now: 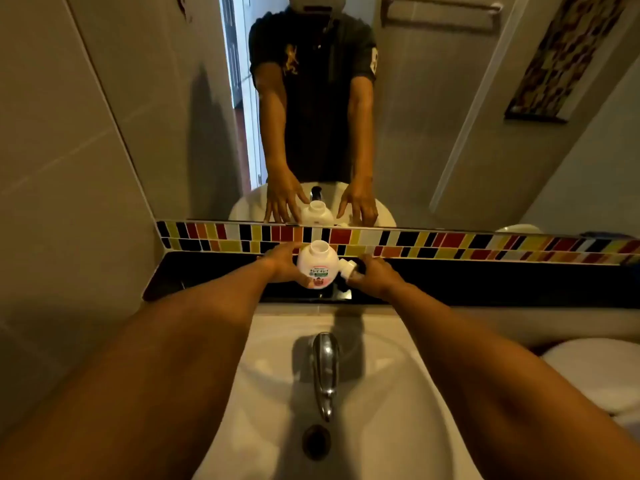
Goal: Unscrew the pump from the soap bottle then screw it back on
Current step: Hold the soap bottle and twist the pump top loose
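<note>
A round white soap bottle (318, 265) with a pink and green label stands on the black ledge (485, 282) behind the sink. Its neck is open, with no pump on it. My left hand (282, 263) wraps around the bottle's left side. The white pump (348, 266) is off the bottle, lying just to its right at ledge level, and my right hand (375, 273) has its fingers around it. The mirror above repeats both hands and the open bottle.
A white sink (381, 410) with a chrome tap (325, 368) and a dark drain (316, 441) lies below my arms. A strip of coloured tiles (450, 242) runs under the mirror. A white toilet lid (595, 372) sits at the right.
</note>
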Available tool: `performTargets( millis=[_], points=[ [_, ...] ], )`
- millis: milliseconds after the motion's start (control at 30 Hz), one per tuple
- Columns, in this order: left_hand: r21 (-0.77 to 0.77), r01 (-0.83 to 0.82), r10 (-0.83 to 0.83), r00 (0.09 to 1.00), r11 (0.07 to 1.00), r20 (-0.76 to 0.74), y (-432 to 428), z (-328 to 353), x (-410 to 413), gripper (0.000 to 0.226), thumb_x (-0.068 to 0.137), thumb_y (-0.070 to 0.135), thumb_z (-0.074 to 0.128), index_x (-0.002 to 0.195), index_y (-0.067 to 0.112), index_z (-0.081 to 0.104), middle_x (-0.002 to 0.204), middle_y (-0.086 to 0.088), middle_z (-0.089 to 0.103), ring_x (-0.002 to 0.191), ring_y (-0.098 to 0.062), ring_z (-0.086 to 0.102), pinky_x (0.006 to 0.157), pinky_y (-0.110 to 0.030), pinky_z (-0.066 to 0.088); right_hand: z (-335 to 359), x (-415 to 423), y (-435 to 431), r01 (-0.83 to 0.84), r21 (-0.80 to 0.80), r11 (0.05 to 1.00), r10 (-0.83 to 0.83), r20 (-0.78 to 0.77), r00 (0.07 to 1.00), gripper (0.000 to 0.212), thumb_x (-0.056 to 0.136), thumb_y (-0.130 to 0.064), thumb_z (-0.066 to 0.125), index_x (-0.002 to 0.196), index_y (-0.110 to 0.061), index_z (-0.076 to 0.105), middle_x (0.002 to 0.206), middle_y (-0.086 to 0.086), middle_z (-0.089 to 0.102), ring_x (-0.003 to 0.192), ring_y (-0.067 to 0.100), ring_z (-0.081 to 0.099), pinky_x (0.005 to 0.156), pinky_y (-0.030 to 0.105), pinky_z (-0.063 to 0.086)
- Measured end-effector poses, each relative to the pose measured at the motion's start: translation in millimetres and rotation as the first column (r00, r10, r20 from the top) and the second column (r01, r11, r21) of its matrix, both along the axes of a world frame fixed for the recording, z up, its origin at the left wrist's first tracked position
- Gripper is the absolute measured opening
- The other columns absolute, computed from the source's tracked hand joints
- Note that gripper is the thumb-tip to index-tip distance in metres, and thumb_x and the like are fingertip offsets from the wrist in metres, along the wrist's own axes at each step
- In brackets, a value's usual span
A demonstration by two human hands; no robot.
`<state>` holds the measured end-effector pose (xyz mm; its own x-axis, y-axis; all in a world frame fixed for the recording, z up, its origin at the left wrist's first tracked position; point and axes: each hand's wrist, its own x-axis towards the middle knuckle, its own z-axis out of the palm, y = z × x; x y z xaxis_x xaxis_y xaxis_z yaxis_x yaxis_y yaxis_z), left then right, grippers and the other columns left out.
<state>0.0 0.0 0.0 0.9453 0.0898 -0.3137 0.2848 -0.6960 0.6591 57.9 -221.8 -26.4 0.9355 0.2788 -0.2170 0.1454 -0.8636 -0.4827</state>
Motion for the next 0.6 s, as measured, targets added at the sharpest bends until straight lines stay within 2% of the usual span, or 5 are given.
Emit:
performTargets(
  millis=[133, 267, 600],
  points=[
    [-0.167, -0.082, 0.093, 0.994, 0.982, 0.057, -2, -15, 0, 0.099, 0.058, 0.016, 0.091, 0.143, 0.023, 0.038, 0.144, -0.007, 0.047, 0.132, -0.029, 0.045, 0.107, -0.046, 0.042, -16, 0, 4, 0.044, -0.042, 0.998, -0.038, 0.131, 0.991, 0.069, 0.074, -0.048, 0.073, 0.132, -0.023, 0.046, 0.13, 0.013, 0.057, 0.118, 0.036, 0.052, 0.095, 0.05, 0.046],
    [-0.307, -0.121, 0.15, 0.986, 0.944, 0.071, -6, -29, 5, 0.095, 0.059, 0.014, 0.09, 0.139, 0.023, 0.04, 0.139, -0.007, 0.051, 0.128, -0.029, 0.049, 0.105, -0.049, 0.045, -33, 4, 9, 0.095, -0.017, 0.995, -0.088, 0.246, 0.965, 0.063, 0.076, -0.051, 0.071, 0.128, -0.025, 0.05, 0.128, 0.008, 0.061, 0.118, 0.032, 0.05, 0.093, 0.048, 0.041],
    [-0.277, -0.174, 0.212, 0.971, 0.945, 0.112, -13, -46, 15, 0.088, 0.059, 0.02, 0.091, 0.134, 0.026, 0.045, 0.133, -0.005, 0.058, 0.122, -0.028, 0.054, 0.104, -0.053, 0.046, -47, 10, 10, 0.108, 0.008, 0.994, -0.106, 0.292, 0.951, 0.056, 0.078, -0.05, 0.071, 0.124, -0.025, 0.054, 0.128, 0.005, 0.06, 0.119, 0.029, 0.048, 0.096, 0.048, 0.039]
  ],
)
